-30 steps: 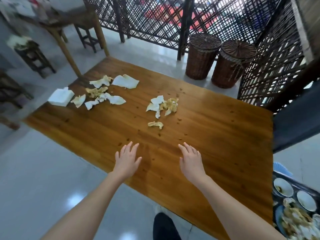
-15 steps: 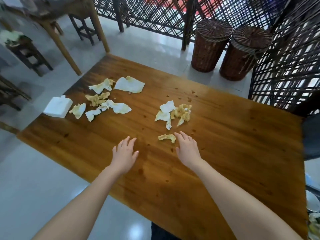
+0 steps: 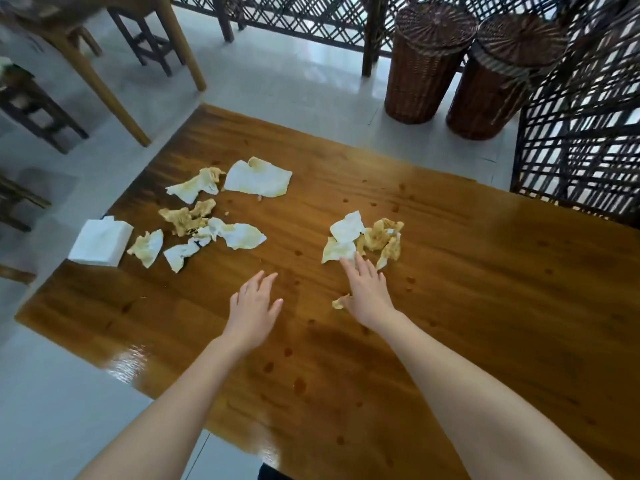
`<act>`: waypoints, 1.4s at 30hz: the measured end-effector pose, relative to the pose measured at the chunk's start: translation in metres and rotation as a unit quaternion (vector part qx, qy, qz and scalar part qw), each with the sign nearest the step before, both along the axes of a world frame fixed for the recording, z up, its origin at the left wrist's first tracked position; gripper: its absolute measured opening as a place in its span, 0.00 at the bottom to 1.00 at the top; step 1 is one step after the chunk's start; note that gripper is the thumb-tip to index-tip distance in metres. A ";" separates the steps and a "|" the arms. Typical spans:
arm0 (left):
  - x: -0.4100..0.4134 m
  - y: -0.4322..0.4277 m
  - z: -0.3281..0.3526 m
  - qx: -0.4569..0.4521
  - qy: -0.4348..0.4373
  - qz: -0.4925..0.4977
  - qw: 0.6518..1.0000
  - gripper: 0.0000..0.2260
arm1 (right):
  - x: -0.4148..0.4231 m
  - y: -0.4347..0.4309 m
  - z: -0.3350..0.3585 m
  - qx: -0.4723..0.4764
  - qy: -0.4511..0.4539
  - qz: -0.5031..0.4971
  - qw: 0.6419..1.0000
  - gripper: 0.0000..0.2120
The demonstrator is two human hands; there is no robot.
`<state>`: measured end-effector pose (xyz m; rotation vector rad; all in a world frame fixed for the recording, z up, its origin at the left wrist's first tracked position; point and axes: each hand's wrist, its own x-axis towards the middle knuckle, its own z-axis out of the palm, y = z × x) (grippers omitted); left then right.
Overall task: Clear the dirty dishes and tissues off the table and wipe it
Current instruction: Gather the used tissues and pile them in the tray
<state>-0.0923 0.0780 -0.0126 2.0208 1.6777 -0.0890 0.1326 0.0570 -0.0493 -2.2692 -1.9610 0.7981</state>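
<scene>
Stained, crumpled tissues lie on the wooden table. One clump of dirty tissues sits mid-table, and my right hand stretches over the table with straight fingers whose tips reach its near edge. A small tissue scrap lies beside that hand's left side. My left hand hovers open over bare wood, holding nothing. Several more dirty tissues are scattered at the table's far left, next to a stack of clean white napkins at the table edge. Grease spots dot the wood.
Two lidded wicker baskets stand on the floor beyond the table's far edge, against a dark lattice screen. Another wooden table and dark stools stand at the far left.
Both hands have moved forward over the table. My right hand has passed the small scrap and reached the middle tissue clump. The view has moved closer to the table.
</scene>
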 end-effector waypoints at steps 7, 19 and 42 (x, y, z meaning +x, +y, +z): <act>0.001 0.038 -0.011 0.001 -0.007 -0.043 0.999 0.25 | 0.007 0.018 -0.014 -0.065 0.009 -0.001 0.998 0.50; 0.009 0.100 -0.021 -0.014 -0.024 -0.144 0.989 0.23 | -0.013 0.022 -0.021 -0.047 -0.070 -0.033 0.996 0.32; 0.007 0.126 -0.021 -0.025 -0.057 -0.203 0.977 0.21 | -0.028 0.014 -0.012 -0.007 -0.031 -0.075 0.997 0.16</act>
